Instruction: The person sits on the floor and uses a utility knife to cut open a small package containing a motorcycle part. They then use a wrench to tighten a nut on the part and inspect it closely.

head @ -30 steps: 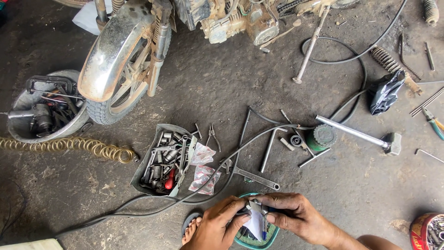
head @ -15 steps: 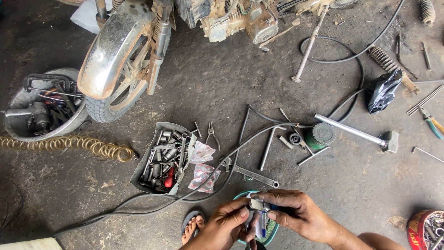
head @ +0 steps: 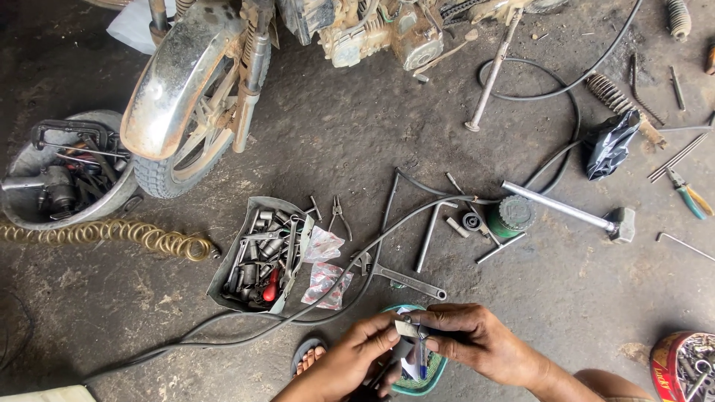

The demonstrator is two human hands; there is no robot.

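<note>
Holding a small metal part (head: 408, 327) between them, both hands are low in the middle of the view, just above a round green-rimmed dish (head: 432, 368). The left hand (head: 346, 365) pinches the part with thumb and finger, and the right hand (head: 477, 339) pinches it from the other side, so both hands are closed narrow on it. Something thin and blue (head: 423, 357) hangs under the part, but it is too small to tell what it is. The work looks like it is in the middle: the part is off the floor and in the hands, yet it is not put on anything, and the motorbike (head: 223, 82) at the top has many bits open and bare. Lots of things lie around on the dirty floor (head: 112, 313). A tray of sockets (head: 257, 257) sits near the left hand, with two small clear bags (head: 324, 264) beside it. A long wrench (head: 398, 275) lies just above the hands. A black cable (head: 246, 327) runs across the floor close to the hands and could get in the way. A hammer (head: 573, 212) and a green round tin (head: 510, 216) lie well apart to the right. A gold spring coil (head: 112, 234) lies far left.
</note>
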